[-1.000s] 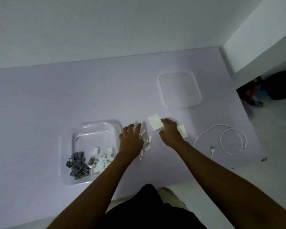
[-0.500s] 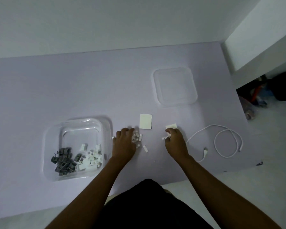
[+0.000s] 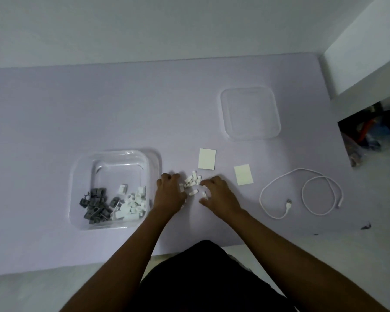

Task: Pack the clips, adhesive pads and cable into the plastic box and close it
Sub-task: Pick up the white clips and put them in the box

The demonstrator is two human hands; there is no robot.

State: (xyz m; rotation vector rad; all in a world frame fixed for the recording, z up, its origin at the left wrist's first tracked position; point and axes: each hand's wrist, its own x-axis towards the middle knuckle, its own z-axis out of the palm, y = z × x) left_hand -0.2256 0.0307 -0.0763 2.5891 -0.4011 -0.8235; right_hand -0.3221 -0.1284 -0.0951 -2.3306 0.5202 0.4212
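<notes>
Lilac desk (image 3: 54, 120), job half done: clips (image 3: 113, 204) sit in the open box (image 3: 77, 176) by the near edge, lid (image 3: 250, 113) off toward the far right corner. Left hand (image 3: 170, 194) and right hand (image 3: 220, 195) claw at loose clips (image 3: 191, 182) beside it, and I cannot tell whether either grips any. Two pads (image 3: 207, 159), long axes front-to-back, and the looped cable (image 3: 289, 202) wait rightward.

Plastic box (image 3: 73, 188): on the table (image 3: 99, 109), toward its near edge.
Packed clips (image 3: 113, 203): inside the plastic box, piled along its near wall.
Loose clips (image 3: 191, 182): on the table, just right of the plastic box.
First adhesive pad (image 3: 207, 159): right of the plastic box, just behind the loose clips.
Second adhesive pad (image 3: 243, 174): further right of the plastic box than the first.
Lid (image 3: 250, 113): right of the plastic box and behind it, well apart.
Cable (image 3: 302, 192): farthest right of the plastic box, in loose loops on the table.
</notes>
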